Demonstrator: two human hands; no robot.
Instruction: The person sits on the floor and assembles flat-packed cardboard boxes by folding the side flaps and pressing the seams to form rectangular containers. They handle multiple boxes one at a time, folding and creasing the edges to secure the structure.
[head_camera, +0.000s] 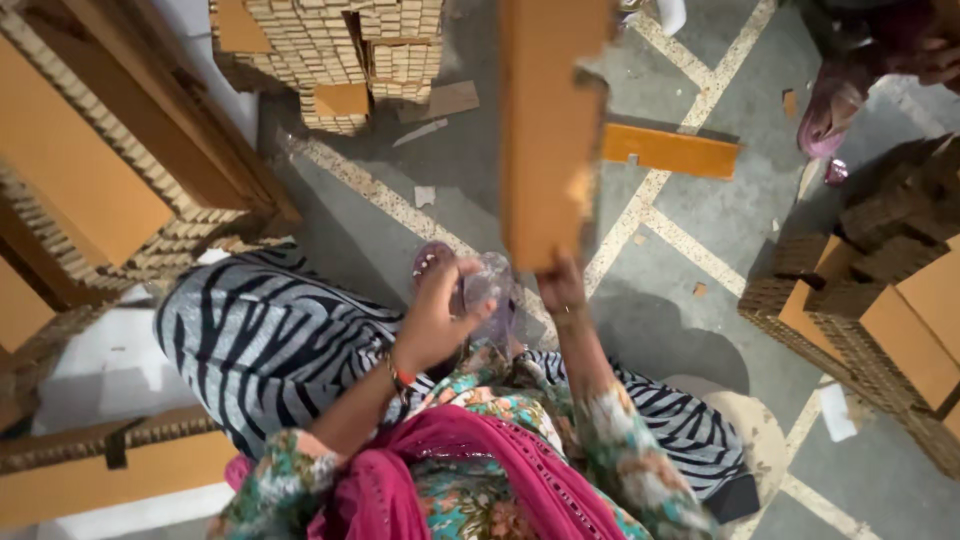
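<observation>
My right hand (562, 285) grips the lower end of a long brown cardboard strip (548, 120) that stands upright and reaches past the top of the view. My left hand (438, 315) is beside it at knee height, fingers curled on a clear plastic bottle (492, 285). Both arms wear floral sleeves; a pink scarf (470, 470) and zebra-striped trousers (270, 335) fill the lower middle.
Stacks of honeycomb cardboard blocks stand at the left (90, 170), at the top (330, 50) and at the right (880, 290). A flat orange board (670, 150) lies on the grey floor with painted lines. Another person's pink clothing (830, 120) shows top right.
</observation>
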